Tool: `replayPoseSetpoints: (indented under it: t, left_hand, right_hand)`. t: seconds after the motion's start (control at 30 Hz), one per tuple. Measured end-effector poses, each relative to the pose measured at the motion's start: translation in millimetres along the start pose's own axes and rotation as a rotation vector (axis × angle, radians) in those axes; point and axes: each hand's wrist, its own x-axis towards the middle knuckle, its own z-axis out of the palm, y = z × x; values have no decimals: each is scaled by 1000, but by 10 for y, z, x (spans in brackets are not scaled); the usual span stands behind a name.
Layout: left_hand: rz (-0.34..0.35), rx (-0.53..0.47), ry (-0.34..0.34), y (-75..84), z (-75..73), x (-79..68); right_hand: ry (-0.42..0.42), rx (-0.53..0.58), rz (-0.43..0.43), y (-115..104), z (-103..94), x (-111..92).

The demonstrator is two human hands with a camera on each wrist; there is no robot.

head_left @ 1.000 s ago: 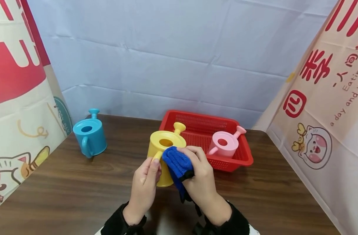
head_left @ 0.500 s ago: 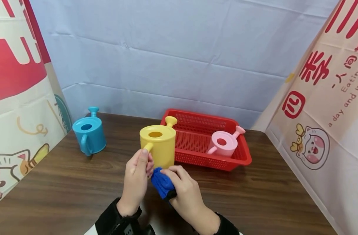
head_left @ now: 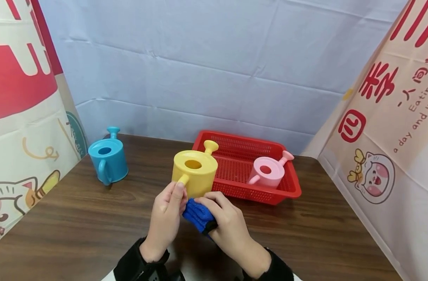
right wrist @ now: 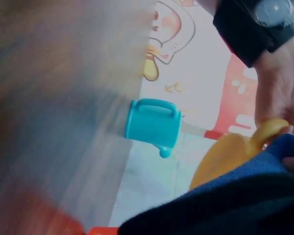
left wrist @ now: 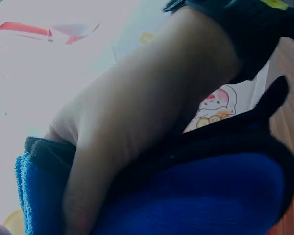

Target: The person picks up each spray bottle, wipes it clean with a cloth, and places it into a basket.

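A yellow watering can [head_left: 195, 171] is held up in front of the red basket, its spout toward the back right. My left hand [head_left: 167, 218] grips its handle [head_left: 183, 180], thumb on top. Bunched in my right hand [head_left: 228, 224] is a blue cloth [head_left: 199, 214] with black edging, pressed against the lower front of the can near the handle. The left wrist view shows the right hand [left wrist: 117, 112] with the cloth [left wrist: 201, 196] folded under its fingers. In the right wrist view, the cloth covers part of the yellow can [right wrist: 225, 156].
A blue watering can [head_left: 109, 162] stands on the wooden table [head_left: 77, 226] at the left. The red basket [head_left: 242, 136] sits behind the hands, with a pink watering can [head_left: 269, 171] at its right end. Cloth backdrops [head_left: 185, 70] enclose the back and sides.
The cloth has moved from the can's upper right side by the handle down to its lower front. The yellow can shifted left and up, then slightly right again. My left hand keeps its grip.
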Motion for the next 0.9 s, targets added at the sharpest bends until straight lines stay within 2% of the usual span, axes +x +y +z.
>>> replayPoseSetpoints:
  t: [0.13, 0.3, 0.4, 0.6, 0.77, 0.9]
  left_hand:
    - [-11, 2, -36, -19, 27, -31]
    - [-51, -14, -77, -42, 61, -74]
    - [-59, -21, -80, -53, 71, -84]
    - [-101, -24, -78, -77, 67, -67]
    - [-130, -70, -71, -83, 33, -31]
    - [-127, -90, -22, -61, -12, 11]
  right_hand:
    - [65, 14, 14, 31, -105, 67]
    - [212, 57, 42, 91, -264, 152]
    - [250, 57, 46, 107, -310, 174]
    - [189, 29, 63, 94, -251, 115]
    - [125, -10, 4, 67, -98, 10]
    - [40, -31, -50, 22, 25, -88]
